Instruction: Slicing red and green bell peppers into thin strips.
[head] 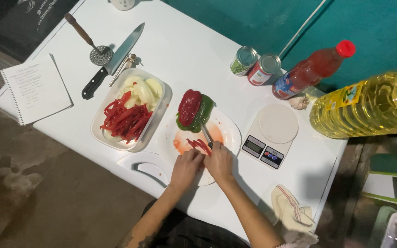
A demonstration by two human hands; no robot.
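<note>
Hands are working together over a white cutting board on the desk: the left hand is pinning red pepper strips, the right hand is gripping a small knife. Just beyond them a red-green pepper is lying; left sits a strip-filled tray.

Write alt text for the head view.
Right hand works a small knife through red pepper strips on a round white plate, left hand steadying them. A red-and-green bell pepper sits behind.
</note>
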